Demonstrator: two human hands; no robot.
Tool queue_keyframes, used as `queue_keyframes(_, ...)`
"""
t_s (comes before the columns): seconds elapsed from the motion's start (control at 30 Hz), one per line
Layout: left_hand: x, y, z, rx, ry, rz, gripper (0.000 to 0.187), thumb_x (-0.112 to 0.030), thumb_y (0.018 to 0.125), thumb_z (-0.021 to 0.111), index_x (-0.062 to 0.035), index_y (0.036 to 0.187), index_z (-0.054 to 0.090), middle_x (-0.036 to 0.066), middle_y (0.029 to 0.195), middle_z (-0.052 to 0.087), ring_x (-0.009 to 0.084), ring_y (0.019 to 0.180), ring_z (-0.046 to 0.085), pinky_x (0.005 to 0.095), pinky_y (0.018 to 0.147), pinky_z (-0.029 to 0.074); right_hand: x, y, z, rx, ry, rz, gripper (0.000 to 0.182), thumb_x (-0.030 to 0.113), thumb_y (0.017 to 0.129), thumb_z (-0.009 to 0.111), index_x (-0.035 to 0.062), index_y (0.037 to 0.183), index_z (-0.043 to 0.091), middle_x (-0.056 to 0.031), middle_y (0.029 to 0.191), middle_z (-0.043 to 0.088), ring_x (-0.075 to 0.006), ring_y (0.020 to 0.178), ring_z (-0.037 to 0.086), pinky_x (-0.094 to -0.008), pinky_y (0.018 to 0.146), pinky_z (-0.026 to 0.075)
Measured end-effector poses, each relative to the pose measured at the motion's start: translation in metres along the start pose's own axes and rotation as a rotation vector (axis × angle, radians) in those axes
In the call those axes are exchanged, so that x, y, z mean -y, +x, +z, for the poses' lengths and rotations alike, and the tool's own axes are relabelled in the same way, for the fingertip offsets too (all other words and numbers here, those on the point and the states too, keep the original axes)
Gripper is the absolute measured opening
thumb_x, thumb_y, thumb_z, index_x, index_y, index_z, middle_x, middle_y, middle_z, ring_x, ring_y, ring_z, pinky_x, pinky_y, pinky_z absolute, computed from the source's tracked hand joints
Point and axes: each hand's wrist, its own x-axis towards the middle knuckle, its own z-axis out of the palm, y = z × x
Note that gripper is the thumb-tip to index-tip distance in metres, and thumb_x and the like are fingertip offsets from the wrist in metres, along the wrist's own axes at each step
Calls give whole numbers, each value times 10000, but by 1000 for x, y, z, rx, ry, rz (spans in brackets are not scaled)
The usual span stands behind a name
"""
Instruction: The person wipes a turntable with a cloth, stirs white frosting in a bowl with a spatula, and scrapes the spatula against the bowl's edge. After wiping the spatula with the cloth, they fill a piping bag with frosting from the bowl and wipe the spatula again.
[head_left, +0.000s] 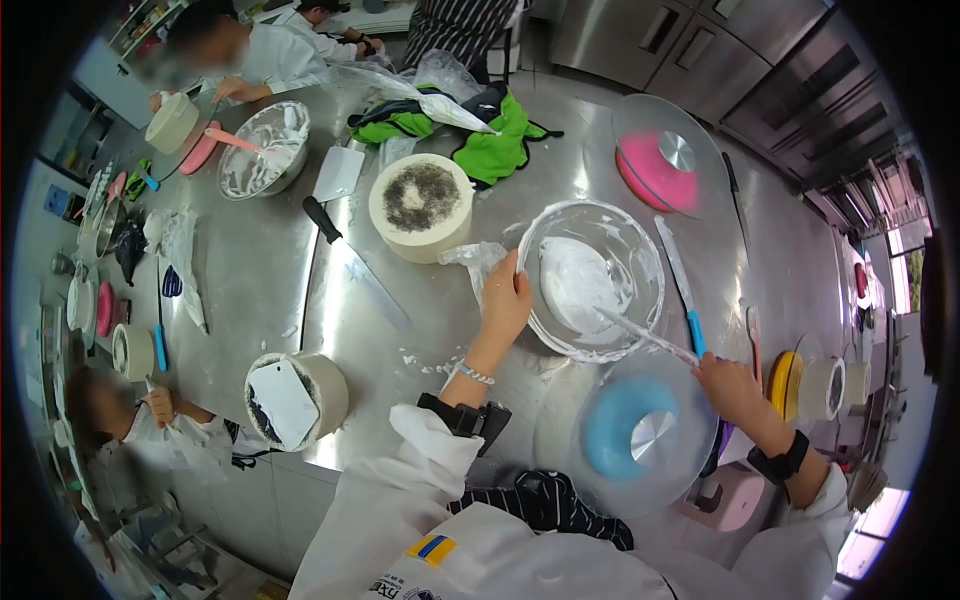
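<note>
A clear mixing bowl (645, 240) smeared with white cream stands in front of me, with a mound of whipped cream (573, 275) inside. My left hand (507, 300) is closed on its left rim. A crumpled plastic bag (475, 258) lies right beside those fingers. My right hand (735, 390) grips a cream-coated spatula (650, 335), whose tip reaches into the cream. Below the bowl is a glass turntable with a blue base (605, 425). A blue-handled knife (680, 270) lies to the bowl's right.
Round cake dummies stand at left, one dark-speckled (420, 205), another under a white scraper (283, 400). A black-handled palette knife (355, 260), second cream bowl (270, 180), green cloth (505, 140) and pink turntable (660, 165) share the steel table. People work at the far and left sides.
</note>
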Motion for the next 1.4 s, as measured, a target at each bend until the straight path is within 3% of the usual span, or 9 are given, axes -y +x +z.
queue_keyframes(0.2,-6,0,0,92,-24,-25,266,2,742,480,88,992,499,195,734,545,285,602,531,336,560,417,-7,-10,5,-41,72,29,253,263,832,471,17,782,440,-153,557,536,-324,526,556,-404,454,432)
queue_keyframes(0.4,2,1,2,42,-72,-50,301,7,744,504,76,1036,497,91,604,483,141,509,454,268,487,374,-23,-2,-28,-114,385,187,298,287,870,399,11,770,450,-206,604,527,-381,622,521,-439,670,395)
queue_keyframes(0.63,3,4,1,70,-26,-33,298,6,743,505,75,1033,499,91,595,479,142,502,451,270,485,373,-24,18,-58,-129,203,166,313,309,863,408,18,772,481,-199,614,524,-380,639,516,-448,609,397)
queue_keyframes(0.83,-2,1,2,69,-76,-32,287,5,747,502,97,1018,495,91,579,474,147,499,451,271,486,375,-39,66,-82,-21,37,-25,332,320,857,417,18,753,508,-191,590,492,-370,595,496,-425,537,380)
queue_keyframes(0.93,-9,1,3,67,-93,-55,283,3,748,500,105,1012,494,93,573,475,153,498,450,272,487,376,-35,92,-72,-16,-307,-121,352,355,830,449,37,723,558,-147,608,522,-322,608,536,-379,553,417)
queue_keyframes(1.0,-12,0,2,49,-56,-14,279,4,748,498,102,1010,494,96,578,474,158,501,448,274,490,374,-18,104,-96,-12,-447,-156,365,378,817,449,63,720,605,-106,732,577,-268,754,568,-354,622,437)
queue_keyframes(1.1,-14,0,1,53,-47,0,272,4,749,496,105,1002,492,100,582,472,158,504,442,279,491,371,-22,115,-100,-91,-551,-307,377,378,788,497,36,654,581,-110,650,550,-286,641,565,-360,602,439)
queue_keyframes(1.33,-17,1,5,83,32,-52,263,5,747,490,109,988,486,110,600,479,192,537,446,313,531,378,11,133,-94,-32,-269,-365,427,412,793,484,31,625,575,-103,623,556,-243,630,569,-335,603,439)
queue_keyframes(1.4,-13,-1,8,22,12,3,267,3,745,491,106,992,485,112,607,485,209,555,456,323,550,382,17,150,-101,494,-112,27,463,446,794,462,36,620,586,-80,566,552,-187,556,554,-294,550,434)
